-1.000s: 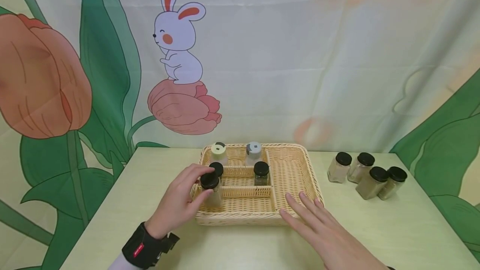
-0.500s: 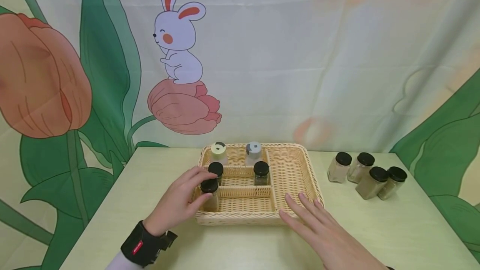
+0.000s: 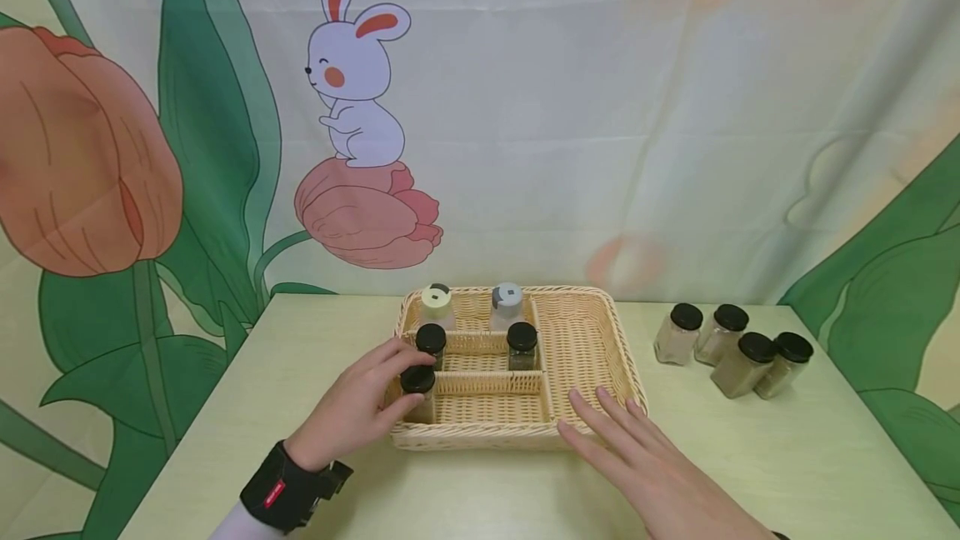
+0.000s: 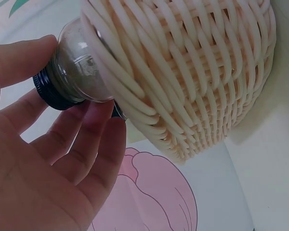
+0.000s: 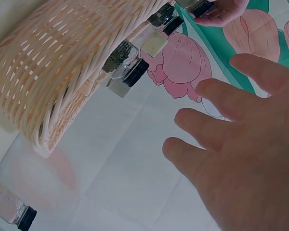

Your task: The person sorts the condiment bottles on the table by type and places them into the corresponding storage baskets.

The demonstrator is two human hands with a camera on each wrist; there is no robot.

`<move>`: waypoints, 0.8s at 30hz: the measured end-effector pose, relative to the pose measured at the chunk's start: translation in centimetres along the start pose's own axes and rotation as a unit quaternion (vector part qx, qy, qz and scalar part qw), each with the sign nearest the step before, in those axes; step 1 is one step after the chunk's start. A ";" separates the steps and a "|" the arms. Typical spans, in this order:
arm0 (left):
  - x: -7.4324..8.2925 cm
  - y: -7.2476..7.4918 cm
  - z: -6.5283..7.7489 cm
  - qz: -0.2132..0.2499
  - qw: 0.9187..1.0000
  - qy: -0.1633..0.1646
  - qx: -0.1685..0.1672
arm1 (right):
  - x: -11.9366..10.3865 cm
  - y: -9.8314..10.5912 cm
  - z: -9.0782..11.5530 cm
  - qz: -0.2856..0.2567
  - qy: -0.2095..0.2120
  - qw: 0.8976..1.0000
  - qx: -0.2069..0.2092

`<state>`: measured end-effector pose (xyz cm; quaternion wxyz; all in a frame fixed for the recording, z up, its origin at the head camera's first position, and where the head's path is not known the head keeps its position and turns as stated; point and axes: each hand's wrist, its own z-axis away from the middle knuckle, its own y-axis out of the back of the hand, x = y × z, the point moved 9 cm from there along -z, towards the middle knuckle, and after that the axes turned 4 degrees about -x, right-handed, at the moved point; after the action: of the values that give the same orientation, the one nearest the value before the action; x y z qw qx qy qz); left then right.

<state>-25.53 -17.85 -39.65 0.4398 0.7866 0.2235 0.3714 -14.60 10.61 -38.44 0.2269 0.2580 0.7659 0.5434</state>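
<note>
My left hand [image 3: 360, 402] holds a glass jar with a black lid [image 3: 417, 382] in the basket's front left compartment. Thumb and fingers lie on opposite sides of this jar's neck in the left wrist view, and its base is hidden behind the basket's rim. Right behind it, a second black-lidded jar [image 3: 431, 342] stands in the middle row. My right hand [image 3: 637, 465], fingers spread and holding nothing, hovers by the front right corner of the divided wicker basket [image 3: 517, 438].
Another black-lidded jar [image 3: 522, 344] stands at the middle row's right end. A cream-capped bottle [image 3: 437, 302] and a grey-capped bottle [image 3: 507, 300] occupy the back row. Several black-lidded jars, among them a pale one [image 3: 678, 336], stand right of the basket on the table [image 3: 487, 498].
My left hand has lowered the jar slightly into the front left compartment, and its fingers have shifted down, uncovering the lid behind. The right hand stays nearly still.
</note>
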 end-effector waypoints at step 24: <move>-0.1 -0.3 0.0 -0.003 1.000 0.008 -0.008 | -0.2 0.1 0.0 0.004 0.014 1.000 0.008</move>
<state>-25.65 -17.77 -39.97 0.4451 0.7795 0.2270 0.3779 -14.41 10.52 -38.33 0.2122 0.2552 0.7723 0.5416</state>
